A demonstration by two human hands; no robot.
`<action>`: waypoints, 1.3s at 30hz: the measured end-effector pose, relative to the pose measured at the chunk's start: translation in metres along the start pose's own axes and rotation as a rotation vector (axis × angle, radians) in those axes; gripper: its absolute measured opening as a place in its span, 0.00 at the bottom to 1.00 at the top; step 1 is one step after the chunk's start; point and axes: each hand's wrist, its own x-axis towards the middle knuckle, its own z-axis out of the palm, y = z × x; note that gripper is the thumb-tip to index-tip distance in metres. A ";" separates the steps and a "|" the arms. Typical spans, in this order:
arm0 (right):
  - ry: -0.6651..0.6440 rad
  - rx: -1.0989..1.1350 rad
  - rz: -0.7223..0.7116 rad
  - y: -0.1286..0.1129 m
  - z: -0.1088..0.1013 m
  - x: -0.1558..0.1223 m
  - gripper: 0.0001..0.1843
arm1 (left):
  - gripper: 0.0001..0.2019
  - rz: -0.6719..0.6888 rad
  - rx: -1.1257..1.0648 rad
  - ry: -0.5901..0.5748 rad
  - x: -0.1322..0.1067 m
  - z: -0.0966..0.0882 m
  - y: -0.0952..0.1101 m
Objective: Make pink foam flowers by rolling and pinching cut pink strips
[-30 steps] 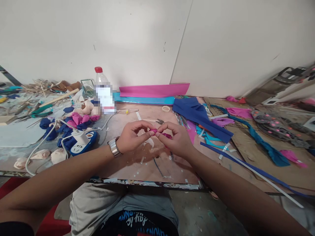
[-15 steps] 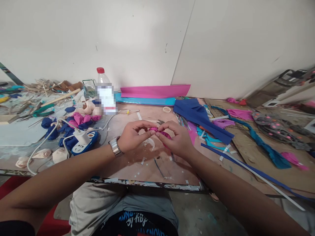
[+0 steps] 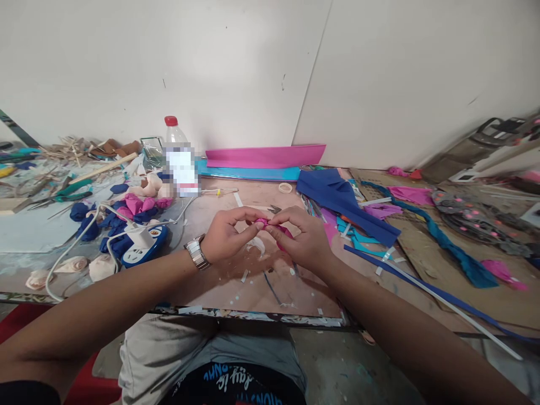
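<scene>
Against a pale, scuffed wall (image 3: 253, 67) with one slanting seam: one worktable (image 3: 228, 287), brownish top stained and flecked with white, front edge ragged. Below it, a grey floor (image 3: 333, 365).

At the table's front middle, held above the top: one piece of magenta material (image 3: 262, 222), soft and crumpled, one end bunched small. Left hand (image 3: 230, 233), metal-banded watch (image 3: 196, 252) at the wrist: thumb and fingertips pinched on the bunched end. Right hand (image 3: 304, 236): thumb and forefinger pinched on the same piece, close beside the left fingertips; more of the material shows beneath its curled fingers.

To the left: cream rosettes (image 3: 72, 264), spirally rolled; navy bunches (image 3: 88, 228), wrinkled; a blue-and-white power strip (image 3: 145, 247), rounded, with a white cable (image 3: 53, 275) looping over the rosettes; green-handled pliers (image 3: 76, 190).

Behind: a red-capped clear bottle (image 3: 174, 134), partly screened by an upright phone (image 3: 181, 169); a smooth pink sheet (image 3: 265, 156); a pale ring (image 3: 285, 188). A metal tool (image 3: 274, 208) is mostly hidden by the right hand.

To the right: navy cloth (image 3: 333, 191), folded; a twisted teal strip (image 3: 447, 242) on flat cardboard (image 3: 422, 270); a straight white rod (image 3: 455, 312).
</scene>
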 end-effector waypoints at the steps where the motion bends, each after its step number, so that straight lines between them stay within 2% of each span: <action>1: -0.001 -0.003 0.000 0.000 0.000 0.000 0.06 | 0.11 0.003 0.006 -0.003 0.000 0.000 0.000; 15: 0.009 0.017 -0.004 0.000 0.002 0.000 0.05 | 0.11 0.090 -0.024 -0.071 0.003 0.001 -0.003; 18: 0.013 0.025 -0.014 0.001 0.002 0.001 0.04 | 0.11 0.063 -0.068 -0.060 0.003 0.000 -0.001; 25: 0.018 0.043 -0.088 0.003 0.001 0.002 0.03 | 0.14 -0.099 -0.195 -0.021 0.004 0.002 -0.005; 31: 0.012 0.037 0.024 0.001 0.001 0.002 0.04 | 0.14 -0.132 -0.313 0.000 0.002 0.004 -0.011; 35: 0.012 0.046 0.115 0.000 0.001 0.001 0.05 | 0.11 -0.098 -0.263 -0.034 0.001 0.003 -0.007; 39: 0.012 0.056 0.114 0.000 0.001 0.001 0.06 | 0.11 -0.061 -0.191 -0.055 0.001 0.002 -0.007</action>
